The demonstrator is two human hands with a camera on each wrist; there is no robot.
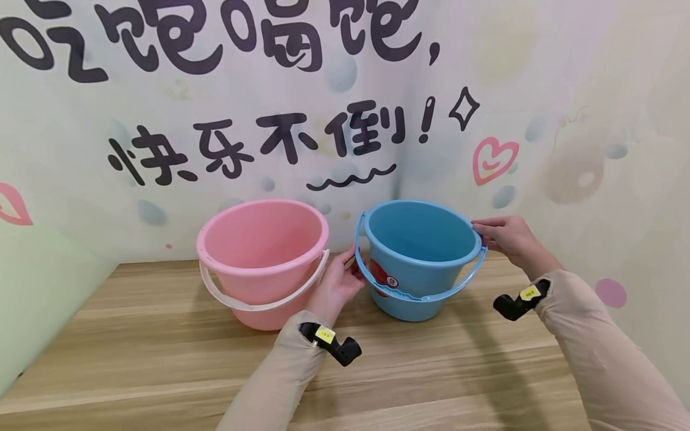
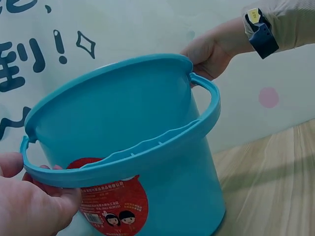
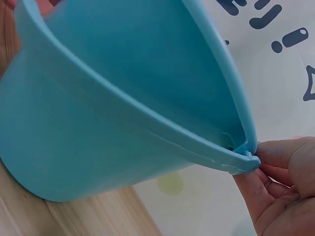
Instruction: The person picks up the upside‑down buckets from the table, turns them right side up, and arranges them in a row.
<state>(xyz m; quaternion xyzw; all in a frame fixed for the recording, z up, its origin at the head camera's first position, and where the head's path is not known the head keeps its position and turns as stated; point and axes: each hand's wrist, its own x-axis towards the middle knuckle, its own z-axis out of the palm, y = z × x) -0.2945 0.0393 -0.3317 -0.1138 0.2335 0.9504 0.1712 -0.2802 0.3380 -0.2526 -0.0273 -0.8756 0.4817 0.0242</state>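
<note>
A blue bucket [image 1: 415,287] stands upright at the right of the wooden tabletop, its mouth facing up. Its blue handle [image 2: 162,145] hangs down across the front, partly over a red round label [image 2: 115,206]. At the bucket's left side, my left hand [image 1: 342,281] holds it near the handle's end, with thumb and fingers [image 2: 54,196] about that spot. My right hand [image 1: 509,236] pinches the rim on the opposite side, thumb and fingertips at the handle joint in the right wrist view. Left of these stands a pink bucket [image 1: 269,293], with my left forearm passing in front of its right edge.
The pink bucket's pale handle [image 1: 237,305] hangs at its front. A wall sheet [image 1: 345,221] with large dark lettering rises right behind both buckets. The wooden table [image 1: 162,371] extends toward me, and a pale green surface [image 1: 43,299] slopes at the left.
</note>
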